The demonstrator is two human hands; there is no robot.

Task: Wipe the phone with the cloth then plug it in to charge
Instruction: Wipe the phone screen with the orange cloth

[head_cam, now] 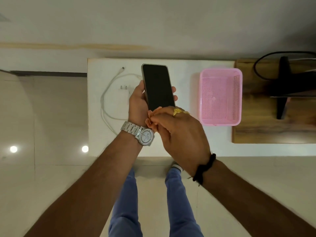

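Left hand (137, 104) holds phone (158, 86) above table (184, 142), clear of basket (220, 96).

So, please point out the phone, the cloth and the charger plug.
phone (158, 86): head view, middle of dark screen.
cloth (151, 119): head view, bunched orange edge.
charger plug (123, 96): head view, white body.

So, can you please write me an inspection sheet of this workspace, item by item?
Surface: white table, wooden board at its right end.
Job's things: phone, screen dark, held above the table; orange cloth at its lower edge; white charger lying flat.
Clutter: pink basket, nothing seen inside.
Grippers: left hand grips the phone; right hand pinches the cloth.
Cables: white cable looped, plug free; black cable on the board.
Surroundings: pale tiled floor, black stand.
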